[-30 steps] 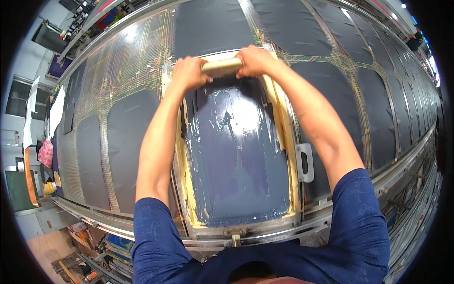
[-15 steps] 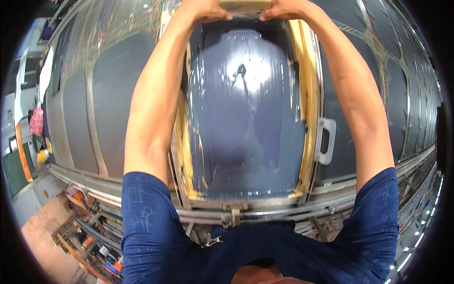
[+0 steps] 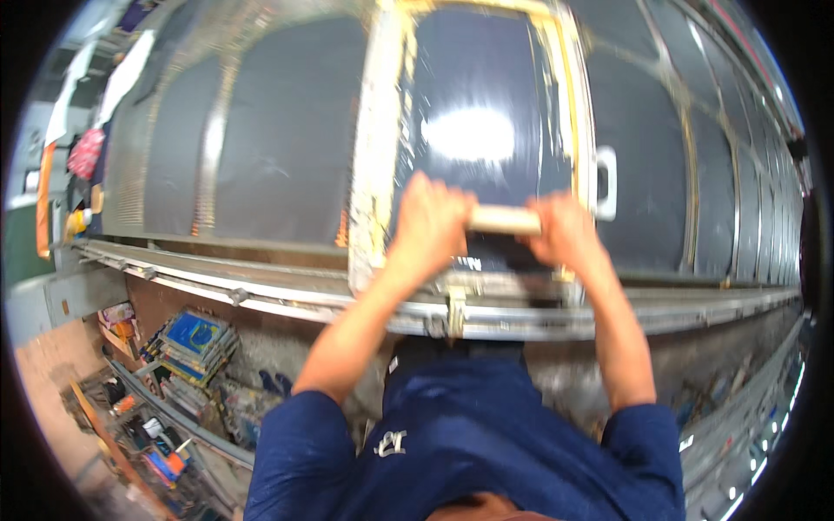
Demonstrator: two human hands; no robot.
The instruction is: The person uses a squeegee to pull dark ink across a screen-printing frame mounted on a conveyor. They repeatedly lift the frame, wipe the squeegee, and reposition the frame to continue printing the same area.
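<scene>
Both my hands grip a wooden-handled squeegee [image 3: 504, 219] laid crosswise at the near end of a screen printing frame [image 3: 368, 161]. My left hand [image 3: 432, 219] is wrapped round its left end, and my right hand [image 3: 559, 227] closes on the right end. Beyond the squeegee stretches the frame's dark, glossy screen mesh [image 3: 473, 74], with a bright light reflection and whitish streaks along its sides. Yellowish tape [image 3: 569, 78] lines the inner edges. The squeegee's blade is mostly hidden below the handle and hands.
A long table with dark panels [image 3: 291, 139] runs to both sides. Metal rails [image 3: 261, 291] follow its near edge, with a clamp [image 3: 454, 311] in front of the frame. A pale handle-shaped piece [image 3: 606, 182] stands right of the frame. Stacked frames [image 3: 191, 343] lie low at left.
My hands have drawn the squeegee from the frame's far end to its near end, and my elbows are now bent closer to my body. The view has shifted back.
</scene>
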